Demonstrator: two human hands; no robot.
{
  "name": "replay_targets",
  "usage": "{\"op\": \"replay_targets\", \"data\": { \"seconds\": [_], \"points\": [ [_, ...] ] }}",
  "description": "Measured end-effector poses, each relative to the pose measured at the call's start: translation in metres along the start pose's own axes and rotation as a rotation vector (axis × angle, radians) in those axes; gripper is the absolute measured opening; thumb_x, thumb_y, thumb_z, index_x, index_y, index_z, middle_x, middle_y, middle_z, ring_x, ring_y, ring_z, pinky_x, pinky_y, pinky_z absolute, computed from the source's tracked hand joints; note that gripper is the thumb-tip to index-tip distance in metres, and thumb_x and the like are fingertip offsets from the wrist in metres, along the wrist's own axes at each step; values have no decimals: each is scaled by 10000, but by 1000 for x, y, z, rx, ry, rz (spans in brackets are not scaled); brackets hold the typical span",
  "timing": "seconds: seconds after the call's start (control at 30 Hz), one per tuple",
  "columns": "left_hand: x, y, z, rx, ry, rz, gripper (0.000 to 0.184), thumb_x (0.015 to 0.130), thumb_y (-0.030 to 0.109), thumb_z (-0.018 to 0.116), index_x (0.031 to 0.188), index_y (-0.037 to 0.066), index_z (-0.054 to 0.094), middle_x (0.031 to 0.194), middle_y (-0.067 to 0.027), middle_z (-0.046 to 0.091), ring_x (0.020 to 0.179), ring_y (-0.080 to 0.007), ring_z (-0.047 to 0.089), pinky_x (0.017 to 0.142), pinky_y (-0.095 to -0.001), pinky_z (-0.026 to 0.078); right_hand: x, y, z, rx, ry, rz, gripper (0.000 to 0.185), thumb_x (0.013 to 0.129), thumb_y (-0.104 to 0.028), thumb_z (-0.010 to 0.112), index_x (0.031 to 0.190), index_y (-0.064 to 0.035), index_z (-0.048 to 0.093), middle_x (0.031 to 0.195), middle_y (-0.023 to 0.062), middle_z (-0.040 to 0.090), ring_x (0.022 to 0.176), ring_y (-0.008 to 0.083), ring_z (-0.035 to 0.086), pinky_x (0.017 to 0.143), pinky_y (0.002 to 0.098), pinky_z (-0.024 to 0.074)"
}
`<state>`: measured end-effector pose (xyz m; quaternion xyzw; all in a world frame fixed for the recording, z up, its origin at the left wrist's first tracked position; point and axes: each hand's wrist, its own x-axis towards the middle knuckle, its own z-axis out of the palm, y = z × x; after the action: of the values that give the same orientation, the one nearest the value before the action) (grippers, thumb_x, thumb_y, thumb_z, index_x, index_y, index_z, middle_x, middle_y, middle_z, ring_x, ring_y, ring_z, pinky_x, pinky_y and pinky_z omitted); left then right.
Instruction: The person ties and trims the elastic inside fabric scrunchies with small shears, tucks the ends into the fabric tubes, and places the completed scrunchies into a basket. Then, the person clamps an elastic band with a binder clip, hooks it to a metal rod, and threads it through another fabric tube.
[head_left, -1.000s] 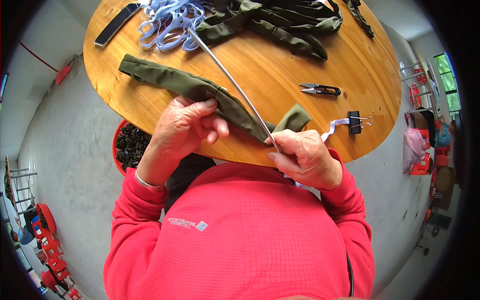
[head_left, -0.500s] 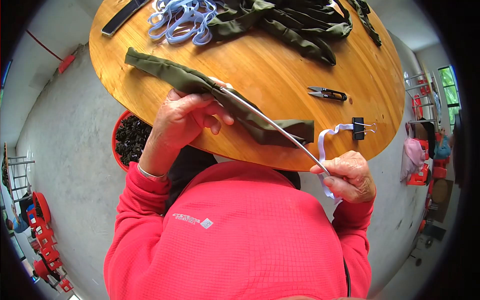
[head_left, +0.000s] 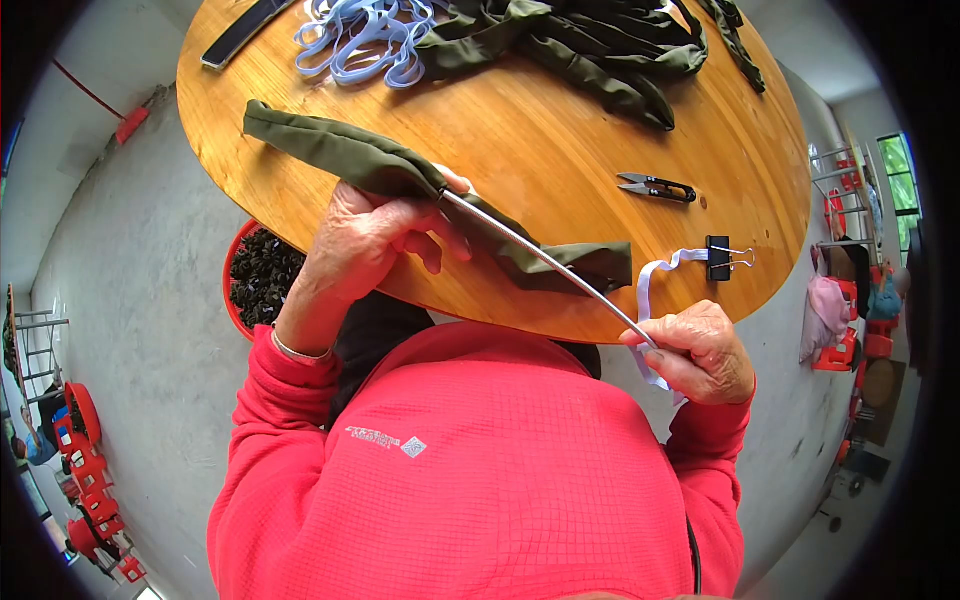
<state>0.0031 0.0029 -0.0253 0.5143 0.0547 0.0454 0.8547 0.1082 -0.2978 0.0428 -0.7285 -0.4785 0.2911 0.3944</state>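
Observation:
A long dark green fabric strip [head_left: 340,152] lies slantwise over the near side of the wooden table. Its middle is pinched in my left hand [head_left: 385,230], thumb and fingers closed on the cloth. My right hand [head_left: 698,352], off the table's near edge, grips the lower end of a thin metal rod [head_left: 540,252]. The rod's upper end meets the fabric at my left fingertips; whether its tip is inside the cloth I cannot tell. A pale elastic band [head_left: 645,285] runs from a black binder clip [head_left: 718,258] down beside my right hand.
Black thread snips [head_left: 656,188] lie right of centre on the table [head_left: 520,150]. Farther back are a pile of blue elastic [head_left: 375,45], more green strips [head_left: 600,70] and a dark flat object [head_left: 240,35]. A red tub [head_left: 240,290] of dark pieces stands below the left edge.
The rod's upper end has come down from near the blue elastic to the fabric at my left hand. My right hand has moved right and down with the rod. The strip's right end lies flatter.

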Motion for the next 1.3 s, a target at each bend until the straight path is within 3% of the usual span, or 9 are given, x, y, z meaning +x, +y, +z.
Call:
{"op": "replay_targets", "data": {
  "seconds": [0.13,0.33,0.53,0.83,1.3],
  "points": [
    [-1,3,-4,145,-10,31,228,850,0,458,1047,-48,562,941,-143,625,698,-220,646,512,-259,508,1,-2,-1,-8,-15,-14,234,680,85,592,904,42,642,530,117,528,453,215,565,470,273,434],
    [-3,11,4,10,-58,-63,191,821,-15,533,1003,-46,583,848,-129,628,635,-193,627,521,-252,500,0,-4,-2,-35,4,-41,241,668,89,589,900,47,641,556,128,548,457,229,566,467,273,438],
    [-4,2,6,112,3,-62,175,752,-42,620,927,-41,611,721,-101,618,548,-168,588,500,-252,471,-4,-5,-2,-46,-23,-39,256,655,101,575,898,54,640,558,129,547,455,229,565,462,271,437],
    [-6,9,25,154,-48,-157,187,758,-23,617,945,-31,621,717,-67,622,559,-93,563,515,-208,456,-4,-6,6,-69,60,-58,277,637,113,565,896,53,643,553,133,538,460,235,569,465,274,441],
    [-6,1,25,172,-31,-152,247,757,-6,642,1001,1,605,751,-55,626,592,-97,585,507,-206,472,-1,-13,6,-47,4,-5,249,677,86,581,917,47,637,557,131,554,478,244,577,481,284,450]
  ]
}}
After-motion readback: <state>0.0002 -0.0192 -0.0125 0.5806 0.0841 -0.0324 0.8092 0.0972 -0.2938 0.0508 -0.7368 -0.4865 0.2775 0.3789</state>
